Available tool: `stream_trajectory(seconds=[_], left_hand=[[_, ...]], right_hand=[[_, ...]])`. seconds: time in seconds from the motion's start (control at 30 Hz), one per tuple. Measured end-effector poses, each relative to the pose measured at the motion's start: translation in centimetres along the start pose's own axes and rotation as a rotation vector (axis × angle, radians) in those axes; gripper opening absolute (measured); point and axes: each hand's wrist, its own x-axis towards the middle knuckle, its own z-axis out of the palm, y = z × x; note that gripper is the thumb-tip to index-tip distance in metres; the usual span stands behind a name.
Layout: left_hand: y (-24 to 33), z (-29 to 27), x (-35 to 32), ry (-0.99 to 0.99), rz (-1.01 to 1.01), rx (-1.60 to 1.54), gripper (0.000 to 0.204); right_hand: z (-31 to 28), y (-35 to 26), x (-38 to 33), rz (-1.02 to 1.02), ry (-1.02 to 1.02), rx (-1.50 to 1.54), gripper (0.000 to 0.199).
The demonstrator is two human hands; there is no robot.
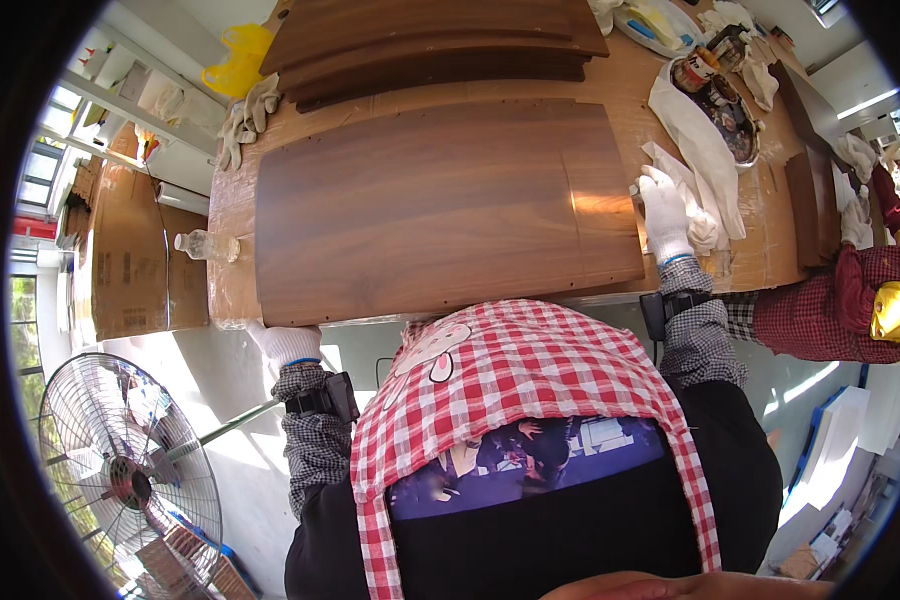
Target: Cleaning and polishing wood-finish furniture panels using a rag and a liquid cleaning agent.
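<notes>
A dark brown wooden panel (pixel 440 205) with a smooth, wood-grained face lies flat in front of me on the cardboard-covered table (pixel 235 190). My left hand (pixel 288 345), in a white glove, is at the panel's near left corner, its fingers hidden by the panel's edge. At the panel's right edge is my right hand (pixel 667 215), also gloved in white, its fingers curled. Something small shows between those fingers and the panel, too small to name. A crumpled white cloth (pixel 705 215) lies just right of this hand.
More brown panels (pixel 430 50) are stacked beyond. A clear bottle (pixel 210 246) and work gloves (pixel 248 120) are at the left; a tray (pixel 735 125) with cans stands at the right. A fan (pixel 130 480) is at the lower left. Another person (pixel 820 310) works at the right.
</notes>
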Motion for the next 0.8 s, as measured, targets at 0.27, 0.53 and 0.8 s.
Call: stream_trajectory(seconds=[0.27, 0.53, 0.8], left_hand=[[-0.2, -1.0, 1.4, -0.044, 0.035, 0.031, 0.056], [0.5, -3.8, 5.6, -0.137, 0.057, 0.052, 0.044], [3.5, -2.8, 4.3, -0.246, 0.180, 0.343, 0.039]], right_hand=[[-0.1, 0.1, -0.5, 0.008, -0.158, -0.167, 0.056], [-2.1, -5.7, -1.1, 0.207, -0.340, -0.173, 0.067], [-2.6, -8.7, -1.1, 0.124, -0.360, -0.241, 0.077]])
